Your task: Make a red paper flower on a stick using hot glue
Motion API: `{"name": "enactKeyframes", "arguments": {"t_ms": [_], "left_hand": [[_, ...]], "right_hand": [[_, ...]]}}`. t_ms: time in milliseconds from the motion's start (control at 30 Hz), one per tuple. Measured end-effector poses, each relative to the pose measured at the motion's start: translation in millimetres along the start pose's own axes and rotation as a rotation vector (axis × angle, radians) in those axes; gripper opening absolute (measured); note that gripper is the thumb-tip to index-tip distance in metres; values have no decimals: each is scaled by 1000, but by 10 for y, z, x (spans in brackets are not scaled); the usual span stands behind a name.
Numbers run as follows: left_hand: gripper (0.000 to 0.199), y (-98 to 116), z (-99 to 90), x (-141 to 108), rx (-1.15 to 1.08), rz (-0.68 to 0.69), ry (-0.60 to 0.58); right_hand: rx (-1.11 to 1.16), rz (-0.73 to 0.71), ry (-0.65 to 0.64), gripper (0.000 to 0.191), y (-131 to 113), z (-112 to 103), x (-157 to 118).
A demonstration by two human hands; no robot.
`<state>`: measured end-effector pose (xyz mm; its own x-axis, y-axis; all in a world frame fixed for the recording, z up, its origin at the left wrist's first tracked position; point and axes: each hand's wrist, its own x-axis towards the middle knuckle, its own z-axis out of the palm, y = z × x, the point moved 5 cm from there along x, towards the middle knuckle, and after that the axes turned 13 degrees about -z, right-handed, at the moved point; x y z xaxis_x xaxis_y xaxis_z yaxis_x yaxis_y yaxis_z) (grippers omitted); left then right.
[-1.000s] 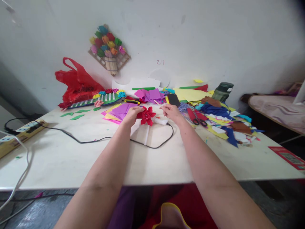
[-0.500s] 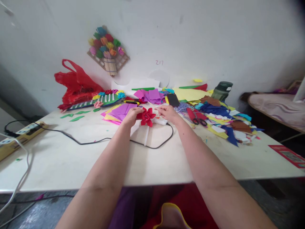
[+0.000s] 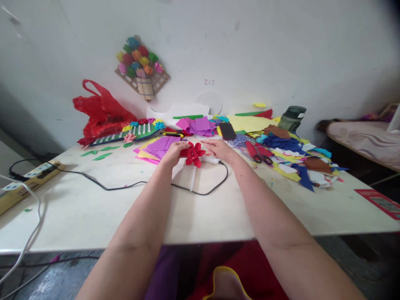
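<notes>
A red paper flower (image 3: 193,154) with pointed petals is held above the middle of the table. My left hand (image 3: 176,152) grips it from the left, fingers closed at its edge. At the flower's upper right is my right hand (image 3: 218,148), its fingers stretched toward the petals and slightly apart from the thumb; whether the fingertips touch the flower I cannot tell. Behind and below the flower lies a white corded tool (image 3: 213,160), partly hidden by it. A pale thin stick (image 3: 193,179) points from under the flower toward me.
Purple, yellow and pink sheets (image 3: 158,148) lie left of the hands. Scissors (image 3: 262,156) and a heap of scraps (image 3: 300,162) are on the right. A black cord (image 3: 108,189) crosses the table from a power strip (image 3: 34,177). A green bottle (image 3: 291,119) stands behind.
My right hand's fingers have gone from a pinch to a straighter reach, slightly closer to the flower. My left hand still holds the flower in nearly the same place.
</notes>
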<state>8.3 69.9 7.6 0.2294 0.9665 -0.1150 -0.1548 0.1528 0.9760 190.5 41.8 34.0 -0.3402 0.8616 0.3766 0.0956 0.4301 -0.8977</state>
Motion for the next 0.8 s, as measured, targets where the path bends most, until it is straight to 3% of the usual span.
{"name": "enactKeyframes", "arguments": {"t_ms": [533,733,800], "left_hand": [[25,-11,15,22,15,-4,-11],[47,19,37,-7,-10,23,-33],[46,35,53,-21,-3,38,-28]], "right_hand": [[26,-27,-8,36,94,35,40],[18,-34,-5,39,129,31,54],[16,-27,-3,40,138,34,56]]}}
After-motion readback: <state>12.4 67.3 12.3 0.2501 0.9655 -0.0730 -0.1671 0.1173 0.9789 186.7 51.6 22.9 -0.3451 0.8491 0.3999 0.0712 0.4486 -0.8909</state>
